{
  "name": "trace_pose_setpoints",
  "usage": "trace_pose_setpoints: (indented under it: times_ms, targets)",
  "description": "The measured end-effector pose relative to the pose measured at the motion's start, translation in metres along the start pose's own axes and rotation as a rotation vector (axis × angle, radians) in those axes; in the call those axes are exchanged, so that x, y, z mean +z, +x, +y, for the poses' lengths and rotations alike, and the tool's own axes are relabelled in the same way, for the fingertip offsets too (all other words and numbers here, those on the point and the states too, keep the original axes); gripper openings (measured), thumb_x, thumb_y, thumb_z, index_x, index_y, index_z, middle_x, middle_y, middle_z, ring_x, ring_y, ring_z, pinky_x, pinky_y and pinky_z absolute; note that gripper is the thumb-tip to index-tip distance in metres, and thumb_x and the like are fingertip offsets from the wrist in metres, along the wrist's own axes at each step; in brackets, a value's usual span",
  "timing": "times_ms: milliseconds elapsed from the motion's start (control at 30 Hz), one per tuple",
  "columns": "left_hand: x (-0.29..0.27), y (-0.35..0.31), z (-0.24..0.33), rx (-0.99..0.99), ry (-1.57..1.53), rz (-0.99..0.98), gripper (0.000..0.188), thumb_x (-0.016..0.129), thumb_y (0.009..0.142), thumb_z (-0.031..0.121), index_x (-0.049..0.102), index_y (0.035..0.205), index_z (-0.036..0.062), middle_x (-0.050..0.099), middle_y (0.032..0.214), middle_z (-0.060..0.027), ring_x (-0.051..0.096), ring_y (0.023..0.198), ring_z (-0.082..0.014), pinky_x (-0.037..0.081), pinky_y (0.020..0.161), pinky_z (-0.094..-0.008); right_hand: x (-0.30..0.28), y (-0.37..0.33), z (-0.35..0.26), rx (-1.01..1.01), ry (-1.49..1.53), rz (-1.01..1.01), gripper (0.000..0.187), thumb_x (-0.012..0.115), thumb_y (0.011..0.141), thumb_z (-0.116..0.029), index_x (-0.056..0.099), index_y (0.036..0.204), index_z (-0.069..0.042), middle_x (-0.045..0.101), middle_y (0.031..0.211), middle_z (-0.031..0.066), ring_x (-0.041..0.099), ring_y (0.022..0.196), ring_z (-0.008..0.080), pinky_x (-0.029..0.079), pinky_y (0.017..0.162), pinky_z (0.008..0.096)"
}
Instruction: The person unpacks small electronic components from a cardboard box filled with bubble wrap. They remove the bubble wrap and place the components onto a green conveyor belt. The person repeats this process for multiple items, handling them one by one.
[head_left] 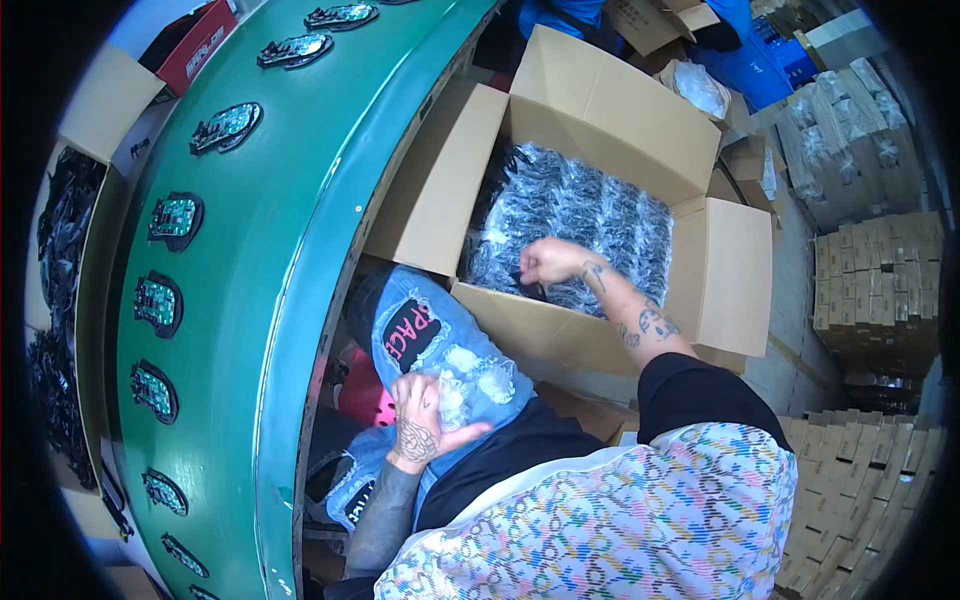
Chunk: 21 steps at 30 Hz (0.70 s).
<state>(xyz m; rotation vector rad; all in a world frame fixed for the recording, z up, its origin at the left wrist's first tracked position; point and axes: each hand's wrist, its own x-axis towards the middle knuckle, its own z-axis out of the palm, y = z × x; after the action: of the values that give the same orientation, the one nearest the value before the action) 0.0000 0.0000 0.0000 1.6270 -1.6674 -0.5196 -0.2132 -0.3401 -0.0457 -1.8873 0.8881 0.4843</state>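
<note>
The right hand (550, 262) is lowered into the carton (615, 110), its fingertips drawn together beside a dark piece (532, 288) at the near-left part of the packing; whether the piece is actually gripped cannot be told. The left hand (416, 425) is held apart, over the jeans (470, 345), thumb stretched out and fingers loosely bent, with nothing seen in it.

Around the right hand, clear bags (590, 195) with dark contents are packed in rows. Each bag is judged to be light, its film soft and slippery, so a pinch through to the firmer contents would be safer than a hold on loose film, which could slide or tear.

Further left, circuit boards (158, 304) are spaced along the green belt (235, 330); these look stiff and fragile, best taken by their edges.
</note>
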Motion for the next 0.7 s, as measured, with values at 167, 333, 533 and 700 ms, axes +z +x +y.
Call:
trace_pose_setpoints:
  times_ms: [167,333,533,700]
  targets:
    - [-0.007,0.001,-0.018,0.009,0.007,0.025,0.059,0.069,0.073,0.05,0.053,0.1,0.0006,0.052,0.099,-0.0161,0.048,0.094,-0.0354,0.036,0.084,-0.0482,-0.024,0.048,0.0,-0.007,0.875,0.691,0.031,0.069,0.088,-0.028,0.064,0.105,-0.002,0.066,0.077,0.0034,0.062,0.064,0.0142,0.051,0.057,0.0279]
    - [0.004,0.004,-0.016,-0.009,-0.051,0.068,0.051,0.069,0.074,0.043,0.054,0.098,0.0003,0.054,0.094,-0.0163,0.049,0.092,-0.0356,0.036,0.081,-0.0472,0.017,0.075,0.002,-0.188,-0.243,0.548,0.03,0.066,0.084,-0.033,0.069,0.097,-0.006,0.069,0.094,0.018,0.067,0.085,0.0344,0.054,0.076,0.0418]
    - [0.01,0.002,-0.014,-0.003,-0.069,0.104,0.046,0.069,0.073,0.037,0.054,0.096,0.0003,0.054,0.091,-0.0159,0.05,0.088,-0.0353,0.037,0.08,-0.0465,0.04,0.11,-0.014,0.013,-0.456,0.304,0.031,0.066,0.076,-0.025,0.071,0.093,0.0,0.067,0.096,0.026,0.064,0.096,0.0409,0.051,0.087,0.0457]
    - [0.011,-0.001,-0.016,-0.012,-0.076,0.132,0.043,0.069,0.074,0.036,0.054,0.095,0.0009,0.054,0.091,-0.0157,0.051,0.088,-0.0351,0.037,0.079,-0.0462,0.021,0.103,-0.016,-0.132,-0.32,0.325,0.026,0.066,0.077,-0.02,0.072,0.097,-0.005,0.068,0.093,0.0217,0.065,0.094,0.037,0.052,0.083,0.0427]
